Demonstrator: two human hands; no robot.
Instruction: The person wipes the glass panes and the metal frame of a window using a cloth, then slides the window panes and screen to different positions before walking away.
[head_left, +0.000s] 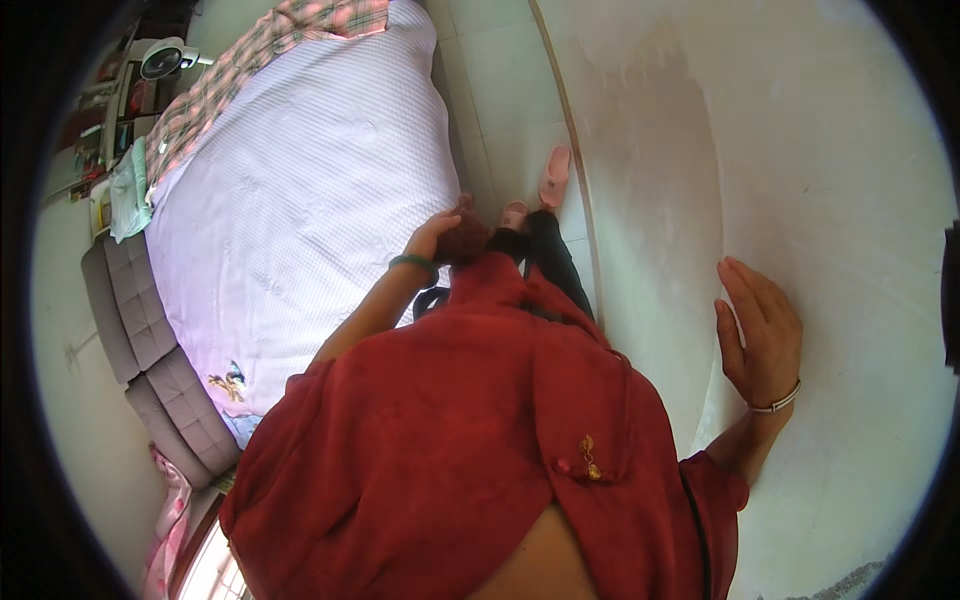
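Observation:
My left hand (433, 235), with a green bangle (415, 264) at the wrist, is closed around a dark reddish-brown bundle (465, 234) that looks like cloth. This bundle is beside the edge of a bed with a pale lilac quilted cover (322, 172). My right hand (763, 326) is raised at the pale wall (847, 187), its thumb apart from the fingers and nothing in it. Whether the palm touches the wall cannot be told. A silver-coloured bracelet (776, 399) circles that wrist.
A narrow tiled floor strip (510, 82) runs between bed and wall, with my feet in pink slippers (555, 176). Beyond the bed stand a grey padded headboard (161, 345), crowded shelves (112, 112) and a white round-headed device (166, 58). A plaid cloth (247, 82) covers the bed's far edge.

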